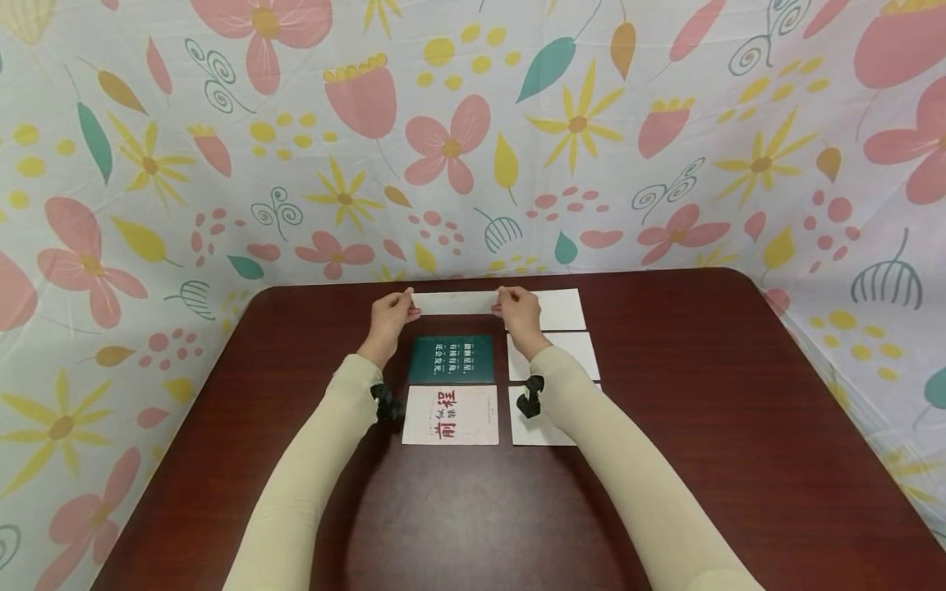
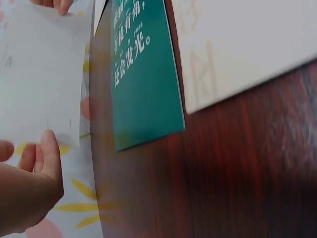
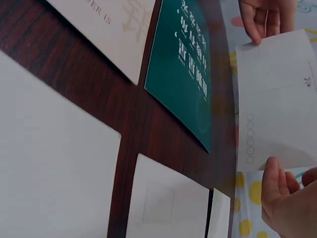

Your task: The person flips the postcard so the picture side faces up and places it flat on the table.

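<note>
A white postcard (image 1: pixel 454 304) is held up by its two short ends above the table's far edge. My left hand (image 1: pixel 392 318) pinches its left end, and my right hand (image 1: pixel 520 316) pinches its right end. In the right wrist view, the postcard's (image 3: pixel 277 99) pale back bears a column of small circles and a small printed mark. Nearer to me lies a green card (image 1: pixel 473 373) with white characters. Just in front of that is a pale card (image 1: pixel 476 414) with red characters.
A column of white cards (image 1: pixel 559 309) lies to the right, partly beneath my right hand and forearm. All rest on a dark reddish-brown table (image 1: pixel 739 427). A flower-patterned cloth (image 1: pixel 517 222) hangs just behind the table's far edge.
</note>
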The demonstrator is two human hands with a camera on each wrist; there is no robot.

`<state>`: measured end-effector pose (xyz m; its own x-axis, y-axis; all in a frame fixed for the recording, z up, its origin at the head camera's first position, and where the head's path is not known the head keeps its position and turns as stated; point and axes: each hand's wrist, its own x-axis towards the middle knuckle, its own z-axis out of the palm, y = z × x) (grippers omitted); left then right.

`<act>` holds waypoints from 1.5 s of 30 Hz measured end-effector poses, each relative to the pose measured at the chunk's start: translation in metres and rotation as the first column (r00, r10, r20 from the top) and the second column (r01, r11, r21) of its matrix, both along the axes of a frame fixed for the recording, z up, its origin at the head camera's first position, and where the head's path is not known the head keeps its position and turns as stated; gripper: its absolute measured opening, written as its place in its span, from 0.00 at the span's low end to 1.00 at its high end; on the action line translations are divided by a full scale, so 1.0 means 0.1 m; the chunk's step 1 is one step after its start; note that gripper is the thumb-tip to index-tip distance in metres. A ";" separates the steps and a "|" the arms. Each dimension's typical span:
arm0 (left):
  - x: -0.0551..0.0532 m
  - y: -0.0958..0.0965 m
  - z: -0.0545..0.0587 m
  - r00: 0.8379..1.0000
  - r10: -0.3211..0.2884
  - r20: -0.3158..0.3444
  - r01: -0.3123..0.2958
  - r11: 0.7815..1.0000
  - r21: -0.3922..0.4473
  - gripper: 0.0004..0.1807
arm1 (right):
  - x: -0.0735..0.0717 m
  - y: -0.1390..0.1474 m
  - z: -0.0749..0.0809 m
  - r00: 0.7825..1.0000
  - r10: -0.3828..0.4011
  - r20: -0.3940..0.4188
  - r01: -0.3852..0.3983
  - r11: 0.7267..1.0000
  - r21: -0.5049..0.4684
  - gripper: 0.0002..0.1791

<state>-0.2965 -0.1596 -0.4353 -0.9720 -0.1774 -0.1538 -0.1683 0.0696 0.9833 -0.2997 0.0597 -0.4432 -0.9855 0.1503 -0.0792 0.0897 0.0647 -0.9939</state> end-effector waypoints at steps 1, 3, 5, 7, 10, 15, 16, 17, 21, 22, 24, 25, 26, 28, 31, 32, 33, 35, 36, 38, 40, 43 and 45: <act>0.00 -0.01 0.00 1.000 -0.014 -0.004 0.014 1.000 0.015 0.15 | -0.01 0.01 -0.01 1.000 0.005 -0.002 -0.005 1.000 -0.006 0.18; -0.01 -0.04 0.01 0.999 -0.043 -0.014 0.044 0.998 0.050 0.15 | -0.03 0.04 -0.02 1.000 0.021 0.003 -0.021 1.000 -0.010 0.17; -0.01 -0.07 0.00 0.997 -0.077 -0.020 0.078 0.994 0.071 0.17 | -0.04 0.06 -0.03 0.999 0.038 0.007 -0.038 0.999 -0.032 0.17; 0.00 -0.10 -0.01 0.995 -0.103 -0.017 0.104 0.993 0.056 0.18 | -0.05 0.07 -0.04 0.998 0.058 0.019 -0.057 0.998 -0.007 0.16; -0.01 -0.13 -0.04 0.994 -0.114 -0.007 0.114 0.993 0.016 0.19 | -0.05 0.08 -0.05 0.996 0.075 0.040 -0.077 0.994 0.071 0.15; -0.03 -0.10 -0.05 0.996 -0.085 0.013 0.085 0.995 -0.054 0.19 | -0.03 0.07 -0.03 0.996 0.072 0.062 -0.080 0.984 0.156 0.15; -0.04 -0.09 -0.05 0.997 -0.080 0.015 0.081 0.994 -0.068 0.19 | -0.03 0.07 -0.03 0.996 0.069 0.065 -0.078 0.984 0.161 0.15; -0.04 -0.08 -0.05 0.997 -0.075 0.017 0.076 0.994 -0.079 0.19 | -0.03 0.07 -0.03 0.995 0.067 0.068 -0.077 0.983 0.166 0.16; -0.06 -0.07 -0.06 0.997 -0.074 0.028 0.077 0.990 -0.120 0.20 | -0.04 0.07 -0.04 0.994 0.080 0.077 -0.094 0.976 0.196 0.17; -0.06 -0.07 -0.06 0.996 -0.081 0.031 0.084 0.988 -0.130 0.21 | -0.04 0.07 -0.05 0.993 0.088 0.079 -0.103 0.974 0.203 0.18; -0.07 -0.07 -0.06 0.994 -0.098 0.040 0.103 0.983 -0.154 0.23 | -0.05 0.08 -0.05 0.991 0.108 0.080 -0.123 0.970 0.212 0.19; -0.07 -0.07 -0.05 0.993 -0.106 0.045 0.113 0.980 -0.164 0.24 | -0.05 0.08 -0.05 0.990 0.117 0.081 -0.132 0.968 0.213 0.20; -0.07 -0.07 -0.05 0.992 -0.116 0.051 0.123 0.977 -0.175 0.25 | -0.06 0.08 -0.06 0.989 0.127 0.080 -0.142 0.967 0.213 0.21; -0.08 -0.08 -0.05 0.989 -0.132 0.064 0.142 0.971 -0.193 0.27 | -0.06 0.08 -0.05 0.986 0.147 0.076 -0.160 0.965 0.209 0.22; -0.09 -0.09 -0.05 0.986 -0.148 0.076 0.162 0.961 -0.223 0.29 | -0.07 0.08 -0.05 0.982 0.178 0.064 -0.187 0.959 0.212 0.24; -0.09 -0.08 -0.06 0.985 -0.152 0.077 0.166 0.959 -0.231 0.29 | -0.07 0.08 -0.04 0.980 0.188 0.058 -0.197 0.957 0.214 0.24; -0.09 -0.09 -0.06 0.985 -0.155 0.077 0.170 0.954 -0.245 0.29 | -0.08 0.08 -0.04 0.979 0.199 0.052 -0.206 0.954 0.218 0.25; -0.09 -0.09 -0.07 0.984 -0.162 0.076 0.176 0.945 -0.274 0.29 | -0.08 0.08 -0.04 0.975 0.216 0.042 -0.220 0.948 0.229 0.25; -0.09 -0.09 -0.08 0.984 -0.162 0.073 0.177 0.941 -0.289 0.29 | -0.08 0.08 -0.05 0.974 0.222 0.037 -0.225 0.946 0.235 0.25; -0.09 -0.08 -0.08 0.984 -0.164 0.064 0.176 0.932 -0.316 0.28 | -0.09 0.08 -0.06 0.972 0.232 0.033 -0.233 0.941 0.247 0.26; -0.10 -0.09 -0.10 0.985 -0.164 0.053 0.172 0.923 -0.344 0.27 | -0.09 0.07 -0.07 0.971 0.239 0.033 -0.239 0.934 0.267 0.26; -0.12 -0.09 -0.14 0.986 -0.162 0.041 0.165 0.908 -0.385 0.26 | -0.10 0.05 -0.09 0.970 0.241 0.036 -0.240 0.920 0.310 0.26; -0.13 -0.10 -0.17 0.986 -0.162 0.041 0.164 0.895 -0.415 0.26 | -0.10 0.03 -0.11 0.970 0.239 0.038 -0.237 0.908 0.346 0.25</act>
